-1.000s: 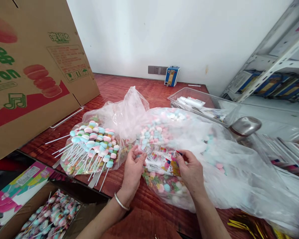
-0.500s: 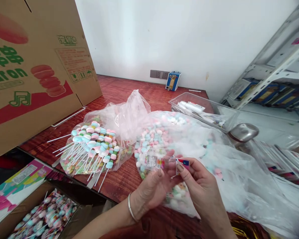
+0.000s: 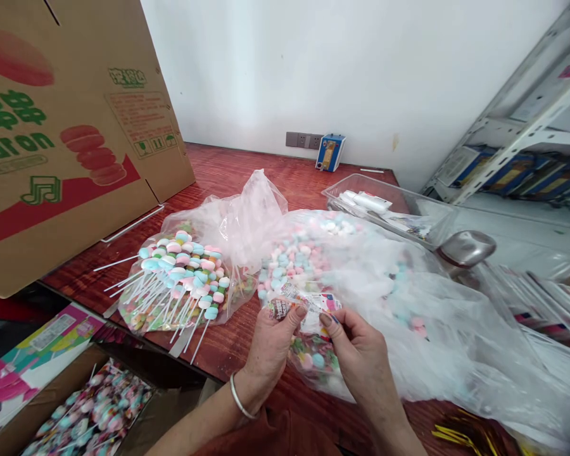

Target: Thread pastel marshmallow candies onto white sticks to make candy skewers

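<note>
Left hand (image 3: 268, 339), fingers spread before, now pinches one end of printed plastic wrapper (image 3: 319, 300); right hand (image 3: 367, 349) pinches other end. Wrapper seems steadier, above candy bag (image 3: 299, 253).

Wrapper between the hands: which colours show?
The wrapper shows white, pink and red, best in the head view.

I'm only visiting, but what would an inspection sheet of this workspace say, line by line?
Surface: red-brown table, its front half partly covered by plastic bags of sweets.
Job's things: printed wrapper, partly hidden by fingers; skewered sweets resting on the leftmost bag.
Clutter: clear bin with white items; gold strips at lower right.
Hands: left hand and right hand both pinch the printed wrapper.
Cables: nothing plainly seen; the shelving is too blurred to tell.
Surroundings: large carton at left; wall sockets behind.
</note>
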The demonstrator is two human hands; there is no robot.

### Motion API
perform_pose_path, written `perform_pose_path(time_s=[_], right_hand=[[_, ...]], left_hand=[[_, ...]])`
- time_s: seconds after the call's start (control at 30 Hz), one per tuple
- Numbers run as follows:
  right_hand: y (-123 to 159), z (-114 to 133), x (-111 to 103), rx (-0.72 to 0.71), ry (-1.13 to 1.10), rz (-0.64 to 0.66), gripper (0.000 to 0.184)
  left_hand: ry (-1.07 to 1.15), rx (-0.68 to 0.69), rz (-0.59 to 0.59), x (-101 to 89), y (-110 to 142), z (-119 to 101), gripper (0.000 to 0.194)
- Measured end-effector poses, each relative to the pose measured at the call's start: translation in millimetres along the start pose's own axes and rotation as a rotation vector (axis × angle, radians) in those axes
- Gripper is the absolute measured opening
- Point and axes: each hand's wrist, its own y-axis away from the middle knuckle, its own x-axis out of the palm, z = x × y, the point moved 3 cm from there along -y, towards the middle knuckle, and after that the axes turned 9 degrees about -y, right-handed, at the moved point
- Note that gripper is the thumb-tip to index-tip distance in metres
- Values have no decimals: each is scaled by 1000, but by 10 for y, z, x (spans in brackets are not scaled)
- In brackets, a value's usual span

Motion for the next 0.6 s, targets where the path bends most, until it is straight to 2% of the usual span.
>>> perform_pose_path(time_s=[0.17,0.27,0.37,0.47,0.6], right_hand=[[-2,24,22,-57,48,-40,50],[-11,3,-11,23,-69,-98,54],[-16,-17,-38,44,-217,-131,54],[1,-23,-18,8,-303,-95,52],[73,40,-4,-11,-304,-121,37]], left_hand=[[65,-91,-84,4,-17,32,43],[149,-61,-165,-27,-26,33,44],[175,-8,-205,-67,-37,12,45],[192,19,-203,-90,-49,-16,48],[202,20,-212,-117,-59,-32,46]])
